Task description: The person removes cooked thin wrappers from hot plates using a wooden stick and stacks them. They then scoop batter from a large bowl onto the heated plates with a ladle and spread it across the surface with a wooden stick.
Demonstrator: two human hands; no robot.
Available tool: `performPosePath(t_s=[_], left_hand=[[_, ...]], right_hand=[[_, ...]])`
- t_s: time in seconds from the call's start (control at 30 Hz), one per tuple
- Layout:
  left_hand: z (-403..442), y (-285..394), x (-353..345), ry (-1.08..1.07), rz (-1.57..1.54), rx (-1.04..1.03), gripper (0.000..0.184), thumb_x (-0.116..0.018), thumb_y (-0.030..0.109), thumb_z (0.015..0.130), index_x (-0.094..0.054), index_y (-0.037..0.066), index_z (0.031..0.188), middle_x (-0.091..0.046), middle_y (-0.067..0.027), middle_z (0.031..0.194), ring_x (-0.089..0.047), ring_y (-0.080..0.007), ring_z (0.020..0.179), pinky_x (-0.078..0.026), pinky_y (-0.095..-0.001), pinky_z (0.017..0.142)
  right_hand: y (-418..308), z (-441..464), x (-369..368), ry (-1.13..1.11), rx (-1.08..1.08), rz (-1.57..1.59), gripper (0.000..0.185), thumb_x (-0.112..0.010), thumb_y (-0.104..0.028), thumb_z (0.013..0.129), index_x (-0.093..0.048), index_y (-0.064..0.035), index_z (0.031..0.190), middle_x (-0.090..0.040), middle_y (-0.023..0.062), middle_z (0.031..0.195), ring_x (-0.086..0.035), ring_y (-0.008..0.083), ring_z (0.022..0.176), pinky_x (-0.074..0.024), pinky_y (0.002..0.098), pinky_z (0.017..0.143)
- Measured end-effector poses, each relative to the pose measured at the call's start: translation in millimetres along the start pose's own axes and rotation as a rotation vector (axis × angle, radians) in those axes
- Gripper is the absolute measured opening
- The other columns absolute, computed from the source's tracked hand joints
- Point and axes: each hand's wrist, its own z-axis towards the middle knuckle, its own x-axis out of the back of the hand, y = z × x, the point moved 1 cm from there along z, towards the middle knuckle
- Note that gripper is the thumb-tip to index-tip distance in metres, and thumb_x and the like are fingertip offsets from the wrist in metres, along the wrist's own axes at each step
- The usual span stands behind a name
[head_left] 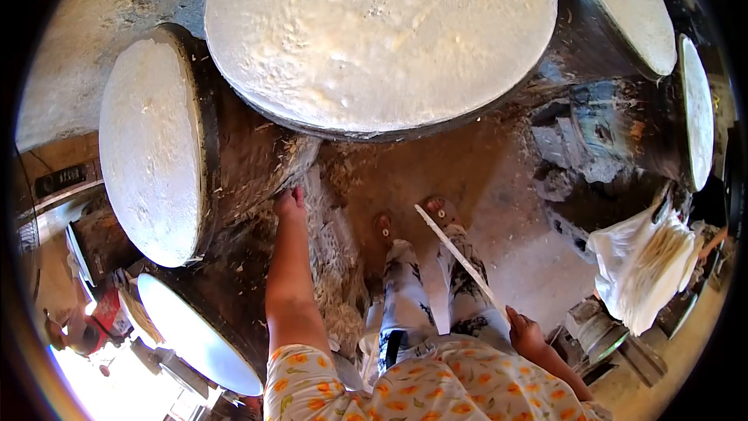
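Pale stick [466,267], gripped at one end by the right hand [526,333], leaving its length free; left hand [290,203] at the dark base [248,157], perhaps for support, finger spread indeterminable.

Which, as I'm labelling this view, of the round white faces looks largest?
The round white face at top centre; it looks wider than the others off to its sides.

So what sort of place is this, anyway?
Probably a rough workshop: large drum-like shapes with round white faces crowd around, a whitish bag is off to the right, and the right hand holds a long pale stick.
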Motion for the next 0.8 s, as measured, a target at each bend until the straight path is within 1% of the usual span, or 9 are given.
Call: performPosePath(t_s=[0.13,0.2,0.3,0.43,0.5,0.6,0.63,0.7,0.8], left_hand=[[-11,-2,-8,0.046,-0.019,-0.083,0.020,-0.051,-0.002,0.086,-0.051,-0.002,0.106,-0.056,-0.0126,0.098,-0.059,-0.0248,0.079,-0.057,-0.0342,0.069],[-12,1,-14,0.173,-0.065,-0.077,0.026,-0.051,-0.003,0.085,-0.050,-0.003,0.111,-0.056,-0.0135,0.101,-0.059,-0.0252,0.079,-0.057,-0.0329,0.065],[-13,1,-12,0.136,-0.206,-0.068,0.029,-0.052,-0.005,0.084,-0.050,-0.002,0.113,-0.056,-0.0144,0.104,-0.058,-0.0253,0.078,-0.056,-0.0316,0.063],[-1,-2,-12,0.234,-0.108,-0.040,0.030,-0.050,0.001,0.087,-0.048,-0.001,0.117,-0.056,-0.0173,0.107,-0.060,-0.0269,0.085,-0.056,-0.0300,0.067],[1,-3,-12,0.207,-0.069,-0.088,0.025,-0.051,-0.006,0.084,-0.052,-0.001,0.109,-0.057,-0.0142,0.098,-0.056,-0.0239,0.069,-0.054,-0.0308,0.057],[-10,-1,-9,0.071,0.071,-0.163,0.020,-0.048,-0.007,0.084,-0.053,-0.001,0.102,-0.059,-0.0133,0.089,-0.054,-0.0197,0.060,-0.049,-0.0262,0.049],[-17,4,-10,0.071,0.071,-0.165,0.020,-0.048,-0.007,0.084,-0.053,-0.001,0.102,-0.059,-0.0133,0.089,-0.054,-0.0197,0.060,-0.049,-0.0262,0.049],[-26,10,-13,-0.072,0.338,-0.100,0.018,-0.045,-0.007,0.084,-0.054,0.001,0.097,-0.060,-0.0112,0.081,-0.052,-0.0152,0.054,-0.042,-0.0207,0.044],[3,3,-7,-0.048,0.243,-0.084,0.016,-0.044,-0.006,0.085,-0.054,0.002,0.096,-0.060,-0.0093,0.078,-0.053,-0.0120,0.055,-0.037,-0.0180,0.042]], right_hand=[[-3,1,1,-0.016,-0.056,0.002,0.050,-0.051,0.002,0.077,-0.046,-0.0025,0.126,-0.060,0.0197,0.085,-0.059,0.0390,0.074,-0.0489,0.0458,0.063],[-1,0,-1,-0.007,-0.061,0.007,0.049,-0.050,0.002,0.077,-0.046,-0.0023,0.126,-0.061,0.0200,0.087,-0.060,0.0395,0.076,-0.0492,0.0457,0.064],[2,-1,-3,0.017,-0.064,0.026,0.047,-0.050,0.001,0.079,-0.046,-0.0017,0.126,-0.061,0.0207,0.091,-0.060,0.0405,0.079,-0.0498,0.0455,0.068],[1,-1,-2,0.042,-0.078,0.068,0.047,-0.050,0.001,0.079,-0.046,-0.0009,0.126,-0.062,0.0223,0.095,-0.060,0.0418,0.083,-0.0502,0.0452,0.072],[-3,0,-1,0.043,-0.100,0.080,0.047,-0.050,0.001,0.079,-0.046,-0.0009,0.125,-0.062,0.0229,0.096,-0.060,0.0419,0.085,-0.0502,0.0451,0.073],[-2,-1,-5,0.039,-0.128,0.088,0.046,-0.050,0.001,0.079,-0.047,-0.0011,0.125,-0.061,0.0239,0.099,-0.060,0.0422,0.087,-0.0503,0.0447,0.075],[-1,1,-7,0.048,-0.126,0.087,0.045,-0.049,0.002,0.079,-0.048,-0.0012,0.124,-0.061,0.0245,0.100,-0.060,0.0423,0.088,-0.0503,0.0445,0.076],[-2,4,-9,0.071,-0.096,0.087,0.044,-0.049,0.002,0.079,-0.049,-0.0013,0.123,-0.061,0.0247,0.101,-0.060,0.0425,0.089,-0.0503,0.0444,0.077],[0,2,-15,0.085,-0.097,0.080,0.046,-0.050,0.002,0.078,-0.049,-0.0028,0.124,-0.061,0.0240,0.102,-0.061,0.0411,0.089,-0.0508,0.0439,0.077]])
